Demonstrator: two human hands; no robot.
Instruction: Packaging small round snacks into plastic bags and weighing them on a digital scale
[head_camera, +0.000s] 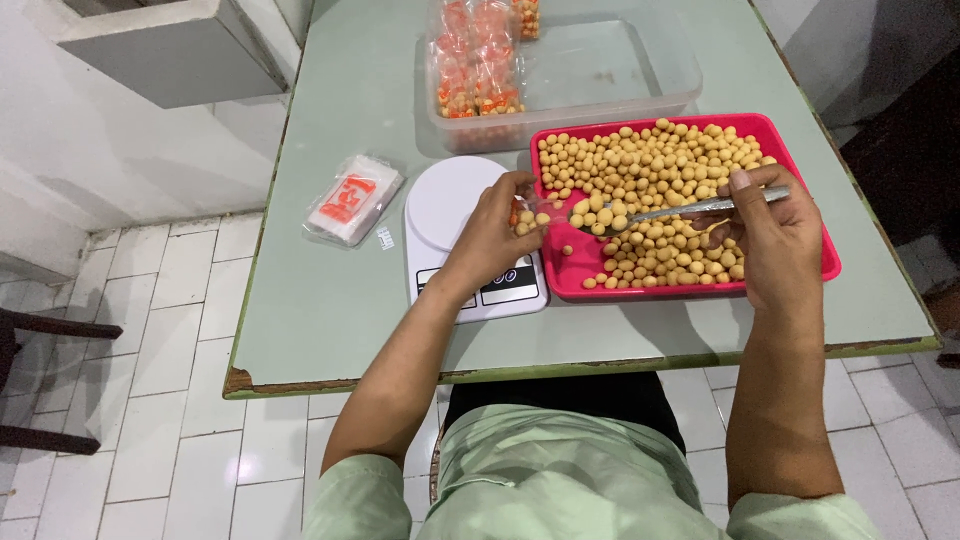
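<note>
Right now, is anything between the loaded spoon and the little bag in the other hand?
Nothing visible. The spoon in the right hand reaches the small clear bag held by the left hand above the red tray's edge.

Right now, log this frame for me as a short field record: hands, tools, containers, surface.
left hand: holds a small clear bag open, some yellow balls inside
right hand: grips a metal spoon loaded with balls, tip at the bag mouth
pink tray: covered with round yellow snack balls
white scale: under the left hand
clear tub: filled packets stacked at its left side
flat bag stack: left of the scale
surface: pale green table
</note>
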